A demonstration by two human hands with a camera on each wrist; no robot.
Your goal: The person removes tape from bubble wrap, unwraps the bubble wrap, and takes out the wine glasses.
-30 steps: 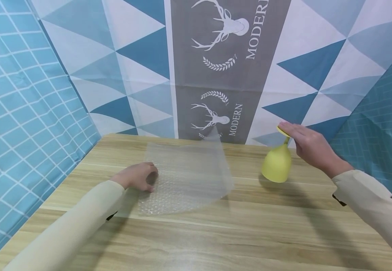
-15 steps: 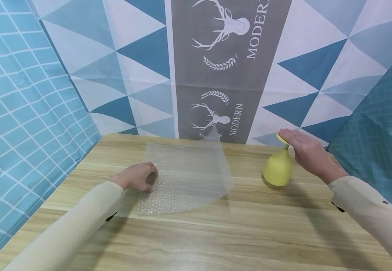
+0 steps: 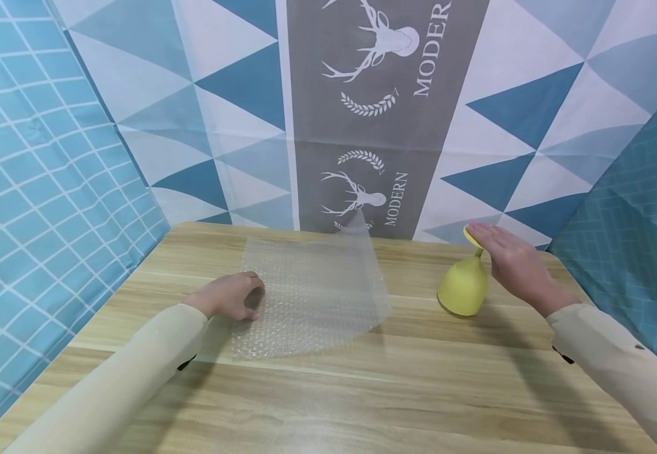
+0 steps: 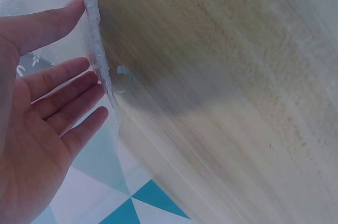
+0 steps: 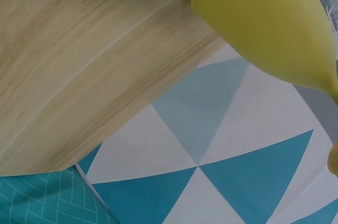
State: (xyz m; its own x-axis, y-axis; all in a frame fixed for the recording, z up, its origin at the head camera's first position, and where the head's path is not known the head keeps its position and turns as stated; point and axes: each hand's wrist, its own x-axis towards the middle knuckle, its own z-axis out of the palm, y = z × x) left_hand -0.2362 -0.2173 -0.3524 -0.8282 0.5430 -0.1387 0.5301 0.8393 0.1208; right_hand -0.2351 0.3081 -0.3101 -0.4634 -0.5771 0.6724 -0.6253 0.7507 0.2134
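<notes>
A yellow goblet (image 3: 463, 289) stands upside down at the right of the table, its rim at the tabletop. The right hand (image 3: 518, 265) holds the goblet's round foot from above, fingers laid over it; the thumb is hidden. Only the goblet's bowl (image 5: 264, 23) and part of its stem show in the right wrist view, without the hand. Clear bubble wrap (image 3: 311, 296) lies left of centre, one far corner sticking up. At its left edge rests the left hand (image 3: 229, 295). In the left wrist view, thumb and fingers are spread apart against the wrap's edge.
The wood-grain table (image 3: 334, 403) reaches back to a patterned cloth (image 3: 249, 113) with deer heads and triangles. Blue tile-print cloth (image 3: 33, 189) hangs at the left, teal cloth (image 3: 640, 221) at the right.
The right hand has lowered the goblet from just above the table down to the surface, and it stands more upright. The left hand and bubble wrap have stayed put.
</notes>
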